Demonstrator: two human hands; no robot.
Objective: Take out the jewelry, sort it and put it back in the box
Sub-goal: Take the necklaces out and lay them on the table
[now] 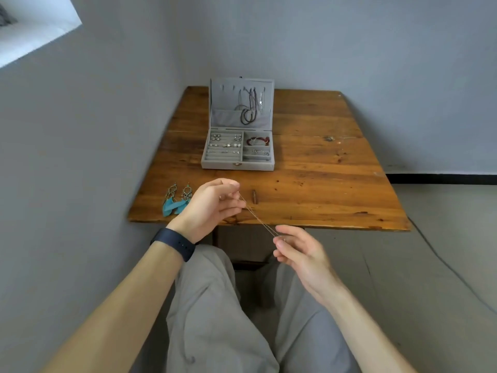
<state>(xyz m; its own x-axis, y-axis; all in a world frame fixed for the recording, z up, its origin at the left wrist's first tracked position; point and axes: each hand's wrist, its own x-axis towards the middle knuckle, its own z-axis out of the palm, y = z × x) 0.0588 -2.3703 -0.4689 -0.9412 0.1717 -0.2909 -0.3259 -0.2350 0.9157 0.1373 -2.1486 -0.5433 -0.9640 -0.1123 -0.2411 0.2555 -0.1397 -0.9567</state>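
Observation:
A thin chain necklace (258,216) is stretched taut between my two hands above the table's front edge. My left hand (212,204) pinches its upper end, and my right hand (298,251) pinches its lower end below the edge. The grey jewelry box (238,165) stands open at the back of the wooden table (322,184). Dark necklaces (248,111) hang in its lid. Earrings and rings (224,145) fill the left tray, and a red bracelet (258,141) lies in a right compartment. Two teal feather earrings (176,201) lie on the table at the front left.
Grey walls close in on the left and behind the table. A small dark peg (254,196) lies on the tabletop just right of my left hand. A small metal piece (329,138) sits right of the box. My knees in grey trousers are under the front edge.

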